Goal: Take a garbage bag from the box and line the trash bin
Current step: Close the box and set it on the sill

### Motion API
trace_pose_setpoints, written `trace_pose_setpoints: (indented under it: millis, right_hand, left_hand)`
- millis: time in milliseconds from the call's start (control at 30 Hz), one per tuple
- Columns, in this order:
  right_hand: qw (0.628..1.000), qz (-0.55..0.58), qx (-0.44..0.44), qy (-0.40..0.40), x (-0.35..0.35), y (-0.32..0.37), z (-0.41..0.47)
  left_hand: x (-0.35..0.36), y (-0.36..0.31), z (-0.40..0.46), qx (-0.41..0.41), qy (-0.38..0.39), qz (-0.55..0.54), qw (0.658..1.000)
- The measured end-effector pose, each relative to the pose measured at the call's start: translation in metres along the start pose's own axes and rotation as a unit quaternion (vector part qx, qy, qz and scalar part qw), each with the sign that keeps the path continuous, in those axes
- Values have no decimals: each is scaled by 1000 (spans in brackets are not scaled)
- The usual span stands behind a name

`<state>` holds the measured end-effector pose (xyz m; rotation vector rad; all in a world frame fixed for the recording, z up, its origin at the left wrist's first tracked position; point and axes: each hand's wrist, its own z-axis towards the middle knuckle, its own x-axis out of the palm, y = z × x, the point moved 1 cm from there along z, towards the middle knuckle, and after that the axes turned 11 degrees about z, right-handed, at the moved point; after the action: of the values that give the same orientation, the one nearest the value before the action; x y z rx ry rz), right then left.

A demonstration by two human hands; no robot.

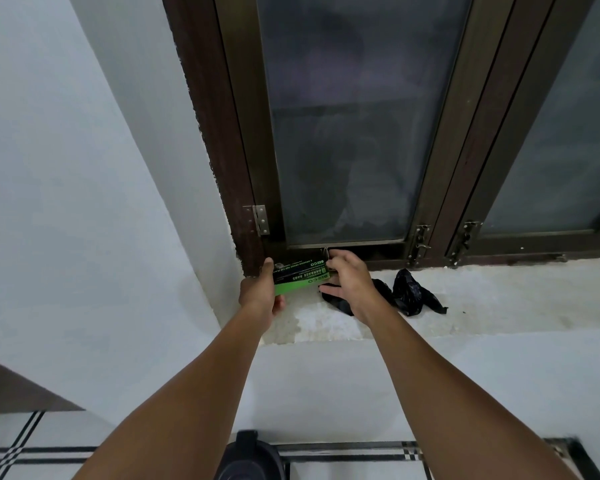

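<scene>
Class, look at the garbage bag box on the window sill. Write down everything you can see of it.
The box is a small, flat carton, seemingly cardboard, black on its printed face with a bright green band along its near edge. White lettering, upside down from this view, reads "GARBAGE BAGS". It lies at the left end of the sill, against the window frame. The left hand grips its left end; the right hand reaches over its right end. Whether it is open cannot be told.
</scene>
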<state>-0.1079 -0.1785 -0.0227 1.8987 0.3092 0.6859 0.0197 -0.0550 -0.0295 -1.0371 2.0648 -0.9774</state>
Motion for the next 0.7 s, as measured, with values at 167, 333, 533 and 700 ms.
trace_pose_setpoints:
  millis: [167,333,533,700]
  right_hand:
    - [1000,6,-7,-4,0,4,-3]
    - [1000,1,-20,3,0,5,-6]
    - [997,22,-68,-15,-3,4,-4]
    - [994,4,-105,-36,-4,5,-3]
  left_hand:
    - [-1,1,0,-9,60,-52,997]
    - [-1,0,-4,-24,76,-91,993]
    - [1,-2,-6,-57,96,-130,985]
    - [6,-1,-5,-39,103,-138,984]
